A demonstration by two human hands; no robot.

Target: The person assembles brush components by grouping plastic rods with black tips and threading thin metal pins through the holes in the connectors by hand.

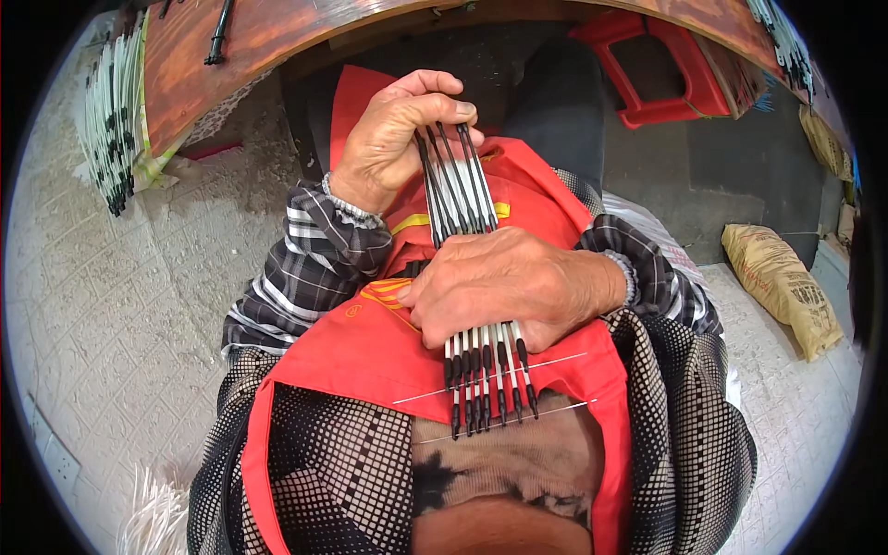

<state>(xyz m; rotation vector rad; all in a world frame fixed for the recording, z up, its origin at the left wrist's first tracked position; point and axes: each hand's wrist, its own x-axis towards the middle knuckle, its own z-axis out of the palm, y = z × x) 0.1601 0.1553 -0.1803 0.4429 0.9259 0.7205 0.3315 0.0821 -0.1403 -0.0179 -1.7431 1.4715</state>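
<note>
A flat row of several thin black-and-white rods [465, 202] lies lengthwise over my red apron [347, 347]. My left hand [398, 129] is closed at their far ends, thumb and fingers pinching the tips. Across the middle of the row lies my right hand [523, 282], its fingers curled round the rods and hiding that stretch. Below it the near ends show white shafts with black sleeves and black tips. Two thin straight metal wires [566, 359] cross the row near these ends, one above the other, sticking out on both sides.
A curved wooden tabletop [213, 92] spans the far side, with a black rod [219, 32] on it. Pale black-tipped rods [116, 120] hang at its left. Beyond my lap are a red plastic stool [624, 111] and a tan sack [782, 287]. White strands [155, 509] lie at lower left.
</note>
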